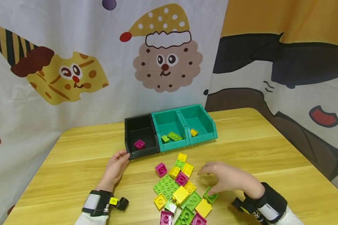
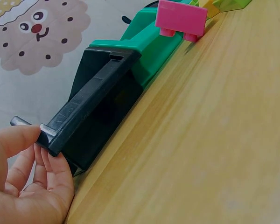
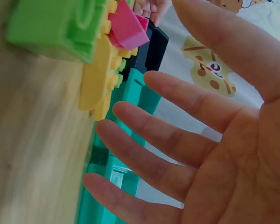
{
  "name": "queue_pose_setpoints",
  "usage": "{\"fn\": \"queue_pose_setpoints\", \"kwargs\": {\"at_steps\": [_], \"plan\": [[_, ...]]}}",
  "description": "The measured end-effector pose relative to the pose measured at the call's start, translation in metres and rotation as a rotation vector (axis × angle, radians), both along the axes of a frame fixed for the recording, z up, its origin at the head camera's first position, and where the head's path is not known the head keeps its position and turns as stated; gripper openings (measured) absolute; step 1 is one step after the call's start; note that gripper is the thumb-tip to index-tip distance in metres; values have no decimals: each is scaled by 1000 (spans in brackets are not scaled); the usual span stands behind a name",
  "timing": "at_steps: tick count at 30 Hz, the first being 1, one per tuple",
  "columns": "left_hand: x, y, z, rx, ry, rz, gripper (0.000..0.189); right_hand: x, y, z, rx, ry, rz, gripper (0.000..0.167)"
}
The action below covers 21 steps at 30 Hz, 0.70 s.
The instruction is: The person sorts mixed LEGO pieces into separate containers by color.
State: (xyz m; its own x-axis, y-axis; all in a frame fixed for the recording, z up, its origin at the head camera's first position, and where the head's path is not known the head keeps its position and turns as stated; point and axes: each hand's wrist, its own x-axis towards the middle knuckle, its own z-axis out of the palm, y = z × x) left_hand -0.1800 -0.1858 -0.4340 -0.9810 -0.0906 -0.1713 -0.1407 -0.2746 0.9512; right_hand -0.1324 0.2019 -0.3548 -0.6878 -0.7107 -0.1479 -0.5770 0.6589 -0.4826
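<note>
My left hand pinches the front left corner of the black bin; in the left wrist view the thumb lies on the rim and the fingers curl beneath it. A magenta block lies inside that bin. Over the right side of a pile of toy building blocks hovers my right hand, its fingers spread and nothing in its grasp. Its thumb overlaps a green block in the head view. Nearby in the pile are a yellow block, a magenta block and a green square plate.
Two teal bins adjoin the black one: the middle bin holds green blocks, the right bin a yellow block. A single magenta block lies left of the pile. Behind the wooden table hangs a printed curtain.
</note>
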Motion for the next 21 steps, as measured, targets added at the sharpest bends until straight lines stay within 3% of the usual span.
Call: {"fn": "queue_pose_setpoints", "kwargs": {"at_steps": [8,21], "plan": [[0,0,0,-3,-8,-1,13,7,1,-6,41,-20,19,59],[0,-1,-1,1,-3,-7,13,10,-3,-16,83,-104,26,51]]}}
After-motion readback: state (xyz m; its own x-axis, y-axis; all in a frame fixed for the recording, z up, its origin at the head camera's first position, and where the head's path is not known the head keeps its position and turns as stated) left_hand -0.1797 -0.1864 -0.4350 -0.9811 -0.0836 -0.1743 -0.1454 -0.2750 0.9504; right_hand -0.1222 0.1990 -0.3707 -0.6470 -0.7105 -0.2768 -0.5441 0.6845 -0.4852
